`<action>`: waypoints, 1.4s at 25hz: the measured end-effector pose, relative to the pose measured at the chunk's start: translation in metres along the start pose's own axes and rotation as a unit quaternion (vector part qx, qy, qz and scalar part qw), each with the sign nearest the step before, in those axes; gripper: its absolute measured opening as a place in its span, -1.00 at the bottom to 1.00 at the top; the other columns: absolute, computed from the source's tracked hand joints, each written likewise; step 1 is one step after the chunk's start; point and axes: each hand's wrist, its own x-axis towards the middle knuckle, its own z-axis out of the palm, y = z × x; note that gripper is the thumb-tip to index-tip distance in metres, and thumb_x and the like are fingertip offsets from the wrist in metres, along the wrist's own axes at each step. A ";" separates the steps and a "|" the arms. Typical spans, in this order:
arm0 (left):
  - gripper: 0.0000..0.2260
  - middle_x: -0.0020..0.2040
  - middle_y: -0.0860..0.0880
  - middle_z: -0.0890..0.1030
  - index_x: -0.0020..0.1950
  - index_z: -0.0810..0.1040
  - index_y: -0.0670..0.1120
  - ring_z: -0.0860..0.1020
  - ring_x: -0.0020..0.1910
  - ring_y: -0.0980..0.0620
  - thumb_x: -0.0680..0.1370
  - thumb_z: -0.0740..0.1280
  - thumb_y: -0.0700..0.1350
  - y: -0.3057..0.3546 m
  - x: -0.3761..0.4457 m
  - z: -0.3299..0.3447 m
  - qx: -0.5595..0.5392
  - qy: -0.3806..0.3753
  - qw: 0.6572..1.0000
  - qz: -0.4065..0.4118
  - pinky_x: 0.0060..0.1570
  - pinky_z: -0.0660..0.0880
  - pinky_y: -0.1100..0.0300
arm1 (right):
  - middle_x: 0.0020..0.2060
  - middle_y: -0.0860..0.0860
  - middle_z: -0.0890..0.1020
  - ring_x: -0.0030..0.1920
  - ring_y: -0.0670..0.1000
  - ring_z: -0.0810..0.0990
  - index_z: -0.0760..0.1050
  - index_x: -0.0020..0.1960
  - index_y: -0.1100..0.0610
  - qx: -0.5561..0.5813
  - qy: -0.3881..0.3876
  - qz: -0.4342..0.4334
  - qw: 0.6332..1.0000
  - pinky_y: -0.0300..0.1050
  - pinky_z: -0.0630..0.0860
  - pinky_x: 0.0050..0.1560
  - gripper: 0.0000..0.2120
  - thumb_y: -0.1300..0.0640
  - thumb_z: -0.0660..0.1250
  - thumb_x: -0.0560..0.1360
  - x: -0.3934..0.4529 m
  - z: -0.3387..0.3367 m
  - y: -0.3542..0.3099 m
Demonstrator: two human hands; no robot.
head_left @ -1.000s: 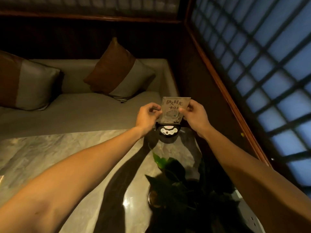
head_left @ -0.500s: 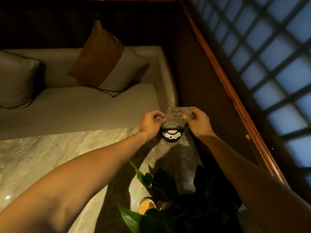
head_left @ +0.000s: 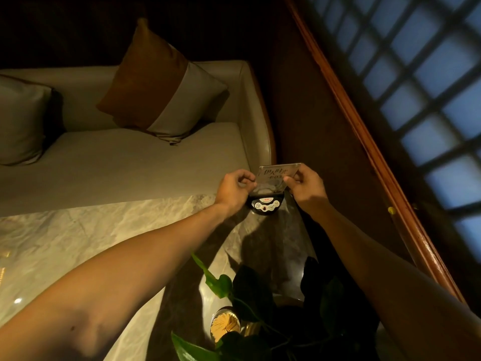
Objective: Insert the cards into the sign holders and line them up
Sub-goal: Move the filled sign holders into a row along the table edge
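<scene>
Veined grey marble table (head_left: 78, 238); brown-and-grey cushion (head_left: 161, 82)

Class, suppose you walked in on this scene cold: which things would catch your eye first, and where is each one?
First, the two hands at the table's far edge: the left hand and right hand pinch the sides of a clear sign holder above a black base. Next, the blue window grid glowing on the right, and the brown and grey cushion on the sofa behind.

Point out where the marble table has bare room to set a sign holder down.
Bare marble table spreads left of the left hand, up to the sofa edge. Crowded: the far right corner with the call-button unit, and the near edge around the plant and toothpick jar.
</scene>
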 end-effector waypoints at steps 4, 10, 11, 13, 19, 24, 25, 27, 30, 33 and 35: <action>-0.88 -0.10 -0.09 0.62 0.02 0.66 -0.23 0.54 -0.12 0.06 0.50 0.46 -0.31 0.000 0.004 -0.008 0.012 -0.029 0.999 -0.010 -0.25 0.43 0.53 | 0.03 -0.01 0.70 0.05 -0.09 0.68 0.56 0.18 0.16 -0.005 -0.001 0.006 1.000 -0.17 0.64 0.03 -0.82 0.26 0.32 0.59 0.000 0.002 0.005; -0.88 -0.07 -0.07 0.64 0.02 0.66 -0.15 0.56 -0.07 0.06 0.51 0.45 -0.29 0.000 0.002 -0.008 0.007 -0.028 0.999 -0.019 -0.08 0.50 0.38 | 0.11 0.01 0.68 0.09 -0.05 0.65 0.50 0.27 0.17 -0.003 -0.010 0.046 0.999 -0.30 0.57 -0.05 -0.74 0.30 0.30 0.59 -0.006 0.004 0.000; -0.87 -0.05 -0.07 0.65 0.04 0.67 -0.15 0.57 -0.05 0.06 0.52 0.45 -0.28 -0.001 0.001 -0.010 0.010 -0.027 0.999 -0.018 0.00 0.53 0.27 | 0.12 0.01 0.66 0.09 -0.05 0.63 0.48 0.29 0.17 -0.015 -0.016 0.065 0.998 -0.33 0.53 -0.09 -0.72 0.29 0.31 0.59 -0.008 0.003 -0.002; -0.86 0.01 -0.09 0.67 0.09 0.68 -0.17 0.57 -0.02 0.05 0.54 0.42 -0.26 0.001 -0.003 -0.020 0.020 -0.015 1.000 -0.016 0.07 0.52 0.17 | 0.11 0.04 0.65 0.10 0.01 0.63 0.43 0.34 0.17 -0.039 -0.033 0.115 0.992 -0.25 0.52 -0.07 -0.66 0.25 0.34 0.58 -0.015 0.003 -0.008; -0.72 0.21 -0.12 0.65 0.29 0.60 -0.21 0.59 0.11 0.03 0.59 0.38 -0.17 0.017 -0.042 -0.077 0.049 -0.024 0.998 -0.034 0.19 0.49 0.20 | 0.05 0.03 0.62 0.01 0.00 0.59 0.55 0.05 0.12 -0.136 -0.105 0.117 0.978 -0.21 0.45 -0.22 -0.94 0.17 0.34 0.59 -0.053 -0.005 -0.043; -0.56 0.34 -0.06 0.58 0.43 0.51 -0.11 0.54 0.31 -0.02 0.60 0.36 0.04 0.039 -0.103 -0.139 0.141 -0.077 0.987 -0.001 0.35 0.46 0.05 | 0.09 0.03 0.66 0.04 -0.02 0.62 0.60 0.22 0.10 -0.220 -0.199 0.014 0.955 -0.18 0.52 -0.05 -0.74 0.04 0.37 0.58 -0.097 0.012 -0.106; -0.55 0.36 -0.05 0.57 0.44 0.49 -0.10 0.53 0.33 -0.02 0.60 0.36 0.05 0.043 -0.117 -0.153 0.147 -0.075 0.986 0.004 0.35 0.45 0.07 | 0.15 0.04 0.65 0.11 -0.01 0.62 0.57 0.30 0.10 -0.229 -0.209 -0.003 0.951 -0.13 0.54 0.07 -0.67 0.01 0.37 0.58 -0.106 0.021 -0.121; -0.54 0.37 -0.04 0.56 0.44 0.49 -0.07 0.52 0.34 0.00 0.59 0.36 0.08 0.048 -0.144 -0.183 0.151 -0.057 0.987 0.010 0.33 0.44 0.09 | 0.32 0.06 0.58 0.28 0.05 0.56 0.46 0.42 0.08 -0.257 -0.215 -0.038 0.941 -0.07 0.48 0.24 -0.54 -0.02 0.38 0.56 -0.124 0.040 -0.145; -0.53 0.38 0.00 0.55 0.44 0.49 -0.02 0.50 0.35 0.02 0.57 0.37 0.12 0.044 -0.192 -0.234 0.156 -0.030 0.987 0.011 0.32 0.43 0.09 | 0.45 0.05 0.46 0.41 0.08 0.46 0.34 0.52 0.01 -0.279 -0.217 -0.076 0.932 -0.02 0.42 0.32 -0.39 -0.08 0.41 0.53 -0.160 0.080 -0.178; -0.49 0.44 0.02 0.49 0.47 0.45 0.03 0.44 0.43 0.01 0.55 0.38 0.16 0.033 -0.245 -0.286 0.157 0.011 0.987 0.013 0.33 0.36 0.13 | 0.54 -0.01 0.34 0.50 0.06 0.36 0.22 0.57 -0.08 -0.275 -0.224 -0.120 0.927 -0.01 0.35 0.39 -0.30 -0.11 0.42 0.51 -0.200 0.131 -0.207; -0.44 0.50 0.04 0.43 0.51 0.40 0.05 0.37 0.48 0.02 0.54 0.38 0.18 0.022 -0.281 -0.321 0.156 0.053 0.986 0.010 0.38 0.31 0.11 | 0.58 -0.03 0.27 0.54 0.05 0.27 0.15 0.60 -0.09 -0.270 -0.235 -0.155 0.921 0.01 0.27 0.45 -0.25 -0.13 0.41 0.51 -0.228 0.169 -0.226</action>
